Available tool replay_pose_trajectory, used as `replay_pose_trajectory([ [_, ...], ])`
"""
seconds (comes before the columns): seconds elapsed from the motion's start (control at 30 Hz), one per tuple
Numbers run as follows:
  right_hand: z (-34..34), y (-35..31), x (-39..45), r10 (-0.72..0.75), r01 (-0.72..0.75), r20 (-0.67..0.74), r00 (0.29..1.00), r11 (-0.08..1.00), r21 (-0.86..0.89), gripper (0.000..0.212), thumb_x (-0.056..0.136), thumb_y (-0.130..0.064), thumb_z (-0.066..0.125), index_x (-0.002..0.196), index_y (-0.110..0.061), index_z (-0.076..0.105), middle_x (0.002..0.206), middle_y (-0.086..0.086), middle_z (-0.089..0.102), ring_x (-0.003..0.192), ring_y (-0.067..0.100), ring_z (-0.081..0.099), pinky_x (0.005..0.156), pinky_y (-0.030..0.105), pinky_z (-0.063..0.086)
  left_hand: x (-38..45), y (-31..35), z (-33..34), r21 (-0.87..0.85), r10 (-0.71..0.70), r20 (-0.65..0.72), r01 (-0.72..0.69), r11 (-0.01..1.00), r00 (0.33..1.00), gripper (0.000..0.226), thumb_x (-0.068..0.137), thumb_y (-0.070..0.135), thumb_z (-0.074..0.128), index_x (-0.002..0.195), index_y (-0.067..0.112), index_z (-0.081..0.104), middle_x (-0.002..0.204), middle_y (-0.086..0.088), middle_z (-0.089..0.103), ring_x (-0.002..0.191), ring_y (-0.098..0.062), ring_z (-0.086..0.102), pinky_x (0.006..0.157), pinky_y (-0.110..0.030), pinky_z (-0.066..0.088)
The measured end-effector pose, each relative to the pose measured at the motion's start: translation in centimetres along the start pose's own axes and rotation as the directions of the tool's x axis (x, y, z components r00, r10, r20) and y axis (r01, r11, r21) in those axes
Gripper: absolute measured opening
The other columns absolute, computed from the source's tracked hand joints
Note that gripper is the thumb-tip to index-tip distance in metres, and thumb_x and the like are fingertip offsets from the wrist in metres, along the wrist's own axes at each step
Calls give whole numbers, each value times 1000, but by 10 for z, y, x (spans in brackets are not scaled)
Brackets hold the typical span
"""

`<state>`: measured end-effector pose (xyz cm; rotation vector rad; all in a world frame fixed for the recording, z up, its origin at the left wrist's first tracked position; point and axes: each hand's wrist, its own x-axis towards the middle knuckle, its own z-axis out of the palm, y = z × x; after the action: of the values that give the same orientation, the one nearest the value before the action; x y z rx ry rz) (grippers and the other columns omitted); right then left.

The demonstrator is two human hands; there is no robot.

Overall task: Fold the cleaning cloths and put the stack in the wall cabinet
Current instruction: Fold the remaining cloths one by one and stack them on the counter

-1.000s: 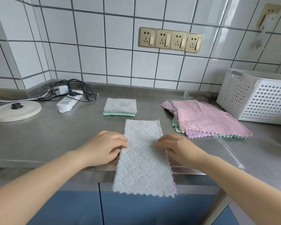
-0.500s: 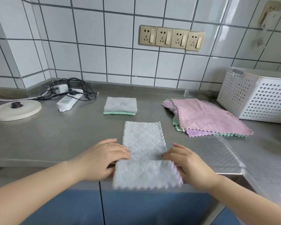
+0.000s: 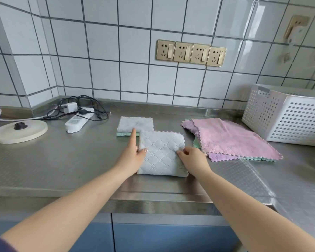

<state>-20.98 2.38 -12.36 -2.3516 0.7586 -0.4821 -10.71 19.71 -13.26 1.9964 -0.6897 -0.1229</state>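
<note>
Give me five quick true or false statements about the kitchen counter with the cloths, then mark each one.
1. Both hands grip the folded grey quilted cloth: left hand, right hand. True.
2. The pink unfolded cloth lies inside the white perforated plastic basket. False: it lies on the steel counter, beside the basket.
3. A small folded stack, grey cloth over green, sits behind the held cloth. True.
4. The white power strip lies right of the basket. False: it lies far left.
5. Four gold wall sockets are on the tiles. True.

Probably a home kitchen: steel worktop (image 3: 44, 166); white tiled wall (image 3: 102, 57); wall sockets (image 3: 191, 52); kettle base (image 3: 19, 132).
</note>
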Motion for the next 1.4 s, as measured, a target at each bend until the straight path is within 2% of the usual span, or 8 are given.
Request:
replay_pose_trajectory([
  [0.13, 3, -2, 10, 80, -73, 48, 996, 989, -127, 39, 91, -29, 54, 58, -13, 40, 59, 5, 48, 68, 25, 46, 59, 28, 32, 13, -1, 4, 143, -49, 62, 39, 989, 997, 52, 95, 13, 47, 144, 24, 33, 125, -16, 58, 89, -27, 60, 72, -27, 40],
  [0.27, 4, -3, 16, 111, -100, 72, 991, 984, -150, 27, 88, -25, 53, 66, -11, 48, 71, 9, 55, 68, 25, 51, 60, 27, 40, 23, 2, 5, 232, -93, 133, 61, 971, 987, 27, 94, 12, 48, 118, 16, 61, 119, -8, 59, 106, -24, 56, 75, -19, 35],
  [0.5, -8, -8, 19, 48, -50, -12, 999, 972, -230, 49, 91, -36, 50, 136, -20, 40, 129, 6, 51, 111, 27, 57, 88, 35, 46, 27, 6, -7, 675, 59, 26, -61, 736, 998, 39, 91, 38, 49, 129, 29, 52, 126, -3, 47, 121, -24, 45, 100, -33, 39],
  [0.6, -3, -24, 23, -173, 158, -29, 985, 948, -276, 43, 95, -29, 43, 137, -18, 44, 143, 7, 40, 125, 28, 45, 99, 37, 41, 30, 18, 5, 661, 246, 77, -234, 713, 966, 34, 93, 22, 44, 125, 21, 57, 131, 0, 53, 123, -22, 47, 101, -32, 36],
  [0.7, 20, -38, 22, -261, 295, 138, 955, 875, -384, 40, 96, -24, 38, 135, -18, 47, 147, 5, 37, 134, 26, 36, 109, 38, 31, 29, 23, 25, 692, 136, 200, -239, 681, 970, 31, 91, 13, 37, 116, 15, 56, 128, -5, 54, 125, -25, 45, 110, -44, 24],
  [1.0, 36, -11, 15, -41, 193, 302, 952, 849, -493, 59, 93, -59, 19, 148, -37, 13, 159, -4, 5, 147, 17, 1, 114, 58, 3, 25, 2, 23, 746, -130, 270, -122, 654, 954, 55, 97, 44, 17, 149, 26, 9, 159, 4, -3, 146, -14, -1, 113, -58, -8],
  [1.2, 30, -8, 14, 51, 112, 284, 958, 840, -530, 70, 87, -71, 15, 148, -39, 5, 160, 1, -1, 147, 19, -3, 114, 58, -3, 24, -2, 16, 787, -121, 157, -51, 614, 980, 65, 91, 60, 23, 147, 28, 16, 156, -8, 20, 145, -24, 11, 114, -53, -5],
  [1.4, 29, -10, 10, 47, 113, 276, 960, 838, -533, 70, 87, -70, 14, 149, -38, 6, 160, 2, 0, 147, 21, -2, 113, 59, -2, 33, 3, 1, 233, -5, 118, -23, 972, 993, 51, 87, 23, 63, 135, 16, 46, 141, -3, 47, 128, -19, 45, 101, -24, 33],
])
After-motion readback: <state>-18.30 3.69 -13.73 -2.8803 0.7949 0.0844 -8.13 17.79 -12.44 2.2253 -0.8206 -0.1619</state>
